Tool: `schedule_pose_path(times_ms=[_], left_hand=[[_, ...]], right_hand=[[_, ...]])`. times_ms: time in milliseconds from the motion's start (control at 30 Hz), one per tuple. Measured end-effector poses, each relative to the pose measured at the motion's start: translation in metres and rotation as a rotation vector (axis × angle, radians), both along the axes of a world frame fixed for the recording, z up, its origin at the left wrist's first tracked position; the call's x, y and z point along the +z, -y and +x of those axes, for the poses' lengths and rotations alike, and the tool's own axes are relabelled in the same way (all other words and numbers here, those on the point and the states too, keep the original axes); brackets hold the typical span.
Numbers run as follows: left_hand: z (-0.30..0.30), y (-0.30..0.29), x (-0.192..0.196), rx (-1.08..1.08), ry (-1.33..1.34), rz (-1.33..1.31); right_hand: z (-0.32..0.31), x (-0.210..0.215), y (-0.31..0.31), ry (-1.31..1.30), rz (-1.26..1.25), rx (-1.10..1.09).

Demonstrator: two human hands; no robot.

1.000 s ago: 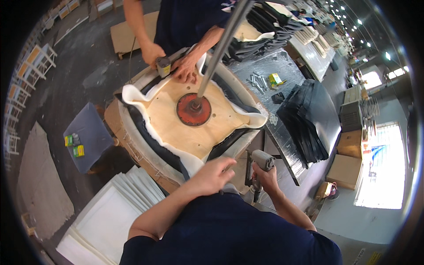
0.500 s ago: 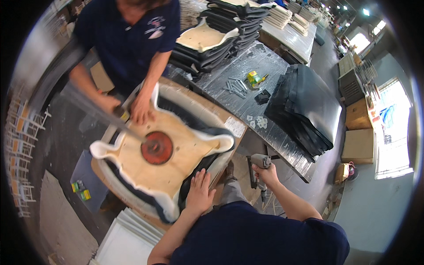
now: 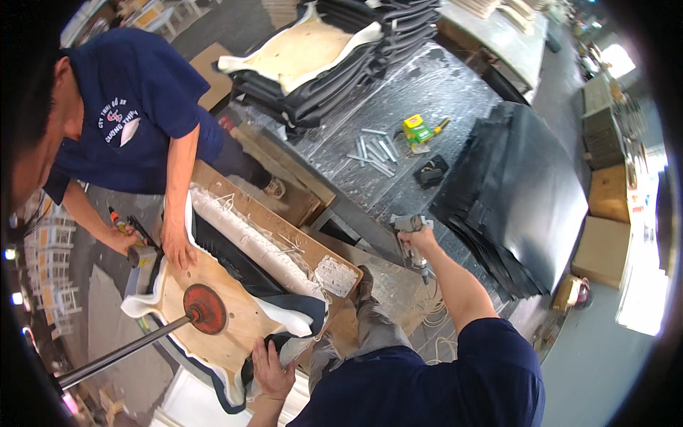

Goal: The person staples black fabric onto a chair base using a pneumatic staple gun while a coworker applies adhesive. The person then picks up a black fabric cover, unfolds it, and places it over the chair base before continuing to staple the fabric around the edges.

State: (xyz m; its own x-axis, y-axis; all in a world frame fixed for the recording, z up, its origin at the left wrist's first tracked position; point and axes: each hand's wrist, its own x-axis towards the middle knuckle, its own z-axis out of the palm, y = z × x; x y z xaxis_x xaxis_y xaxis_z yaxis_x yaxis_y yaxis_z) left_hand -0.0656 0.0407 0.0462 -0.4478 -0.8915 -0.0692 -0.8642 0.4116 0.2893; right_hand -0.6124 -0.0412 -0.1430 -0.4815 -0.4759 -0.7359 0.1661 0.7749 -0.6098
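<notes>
My left hand (image 3: 272, 371) lies with fingers stretched out on the near edge of a chair seat, over its black cover (image 3: 295, 307). White padding (image 3: 284, 318) shows around the seat's pale wooden panel (image 3: 242, 290). A red round press disc (image 3: 205, 309) on a metal rod (image 3: 128, 351) rests against the panel's middle. My right hand (image 3: 424, 240) is closed around the handle of a staple gun (image 3: 410, 229), held away from the seat, to its right. Across the seat, a co-worker's hand (image 3: 178, 245) lies on the panel; the co-worker's other hand holds another staple gun (image 3: 142, 255).
Behind stands a work table (image 3: 341, 135) with several staple strips (image 3: 377, 149), a yellow-green box (image 3: 418, 129) and a stack of black sheets (image 3: 516, 196). Upholstered seats (image 3: 306, 53) are piled at its far left. A hose (image 3: 435, 313) hangs below my right hand.
The whole view has shifted and turned, so the seat now appears lower and further left. My left hand stays at the seat's edge; my right hand still holds the staple gun. The co-worker appears further left.
</notes>
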Motion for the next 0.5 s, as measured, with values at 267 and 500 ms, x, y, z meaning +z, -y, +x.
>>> schedule_pose_path(times_ms=[267,500], left_hand=[[-0.003,0.020,0.005,0.037,0.016,0.062],[-0.008,0.013,0.013,0.091,0.098,0.139]], right_hand=[[-0.077,-0.062,0.079,0.341,0.084,0.121],[-0.086,-0.101,0.092,0.107,0.125,0.089]])
